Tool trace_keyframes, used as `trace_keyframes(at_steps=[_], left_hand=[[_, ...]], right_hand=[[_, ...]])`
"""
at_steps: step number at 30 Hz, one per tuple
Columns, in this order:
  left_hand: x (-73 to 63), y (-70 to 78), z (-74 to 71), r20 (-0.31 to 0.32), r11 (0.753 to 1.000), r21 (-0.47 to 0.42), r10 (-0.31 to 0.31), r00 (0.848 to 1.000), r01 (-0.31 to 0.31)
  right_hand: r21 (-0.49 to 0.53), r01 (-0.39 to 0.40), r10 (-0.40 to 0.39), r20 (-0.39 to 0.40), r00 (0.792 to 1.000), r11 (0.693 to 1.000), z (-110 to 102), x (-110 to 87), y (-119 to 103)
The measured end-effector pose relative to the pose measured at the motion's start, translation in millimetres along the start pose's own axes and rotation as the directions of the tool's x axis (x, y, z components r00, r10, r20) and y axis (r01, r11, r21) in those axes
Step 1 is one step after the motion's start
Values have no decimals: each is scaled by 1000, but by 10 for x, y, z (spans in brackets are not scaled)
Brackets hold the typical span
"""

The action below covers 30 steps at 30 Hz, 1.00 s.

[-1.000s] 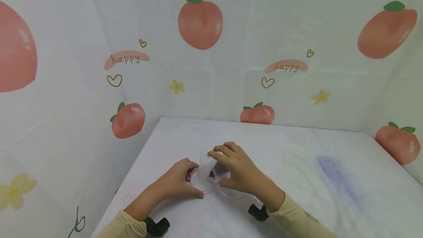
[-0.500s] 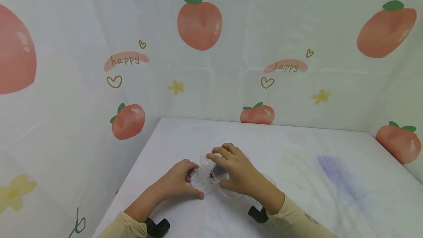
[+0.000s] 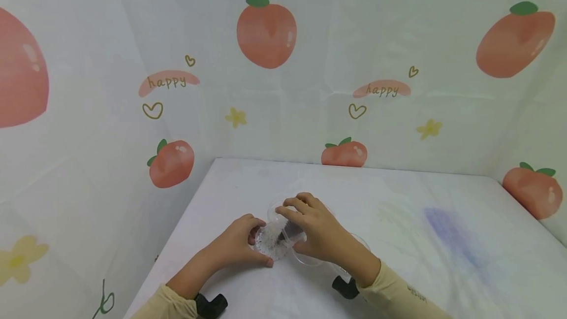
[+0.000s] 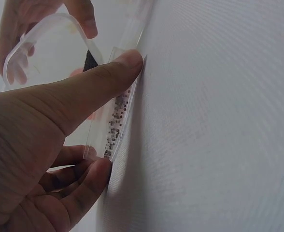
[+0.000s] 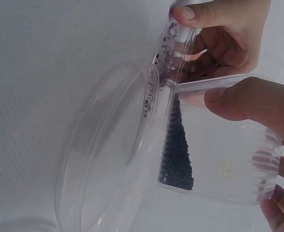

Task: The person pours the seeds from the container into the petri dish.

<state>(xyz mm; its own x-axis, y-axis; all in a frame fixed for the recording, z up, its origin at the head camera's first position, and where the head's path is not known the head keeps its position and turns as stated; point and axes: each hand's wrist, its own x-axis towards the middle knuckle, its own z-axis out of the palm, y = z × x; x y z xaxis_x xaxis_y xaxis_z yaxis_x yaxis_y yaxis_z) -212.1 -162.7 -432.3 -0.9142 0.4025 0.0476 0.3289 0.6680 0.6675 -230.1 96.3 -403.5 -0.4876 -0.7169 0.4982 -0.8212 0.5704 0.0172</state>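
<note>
My left hand (image 3: pixel 241 242) grips a small clear round dish (image 3: pixel 266 245) by its sides, thumb at the near edge and fingers round the far side. Tiny dark beads (image 4: pixel 115 123) are scattered over the dish's bottom. Above its right side, my right hand (image 3: pixel 319 225) holds a clear plastic container (image 5: pixel 224 145) tipped sideways, with the mouth toward the dish. A heap of black beads (image 5: pixel 177 162) lies along the container's lower wall near the mouth. In the right wrist view the container's rim overlaps the dish's edge.
A larger clear round dish (image 5: pixel 91 159) stands right beside the small one. Another clear rim (image 3: pixel 272 210) shows behind, and one more (image 3: pixel 363 241) by the right wrist, partly hidden. Black wrist devices (image 3: pixel 211 305) hang under both forearms. White cloth covers the table (image 3: pixel 248 289).
Many more dark beads now dot the small dish than one second ago. The dark heap in the tipped container looks smaller. Both hands stay nearly in place.
</note>
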Motion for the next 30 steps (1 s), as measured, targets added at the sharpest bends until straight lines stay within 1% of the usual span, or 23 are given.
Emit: trace_keyframes(at_steps=[8,19,30], left_hand=[[8,-27,19,2,1000,21,-9,1000,9],[-2,16,-3,0,1000,4,-9,1000,9],[7,-8,9,3,1000,-5,-11,1000,11]], right_hand=[[3,-9,9,13,1000,1000,-16,0,-21],[13,-10,10,12,1000,1000,-35,12,-25],[11,-7,7,16,1000,1000,-43,13,-32]])
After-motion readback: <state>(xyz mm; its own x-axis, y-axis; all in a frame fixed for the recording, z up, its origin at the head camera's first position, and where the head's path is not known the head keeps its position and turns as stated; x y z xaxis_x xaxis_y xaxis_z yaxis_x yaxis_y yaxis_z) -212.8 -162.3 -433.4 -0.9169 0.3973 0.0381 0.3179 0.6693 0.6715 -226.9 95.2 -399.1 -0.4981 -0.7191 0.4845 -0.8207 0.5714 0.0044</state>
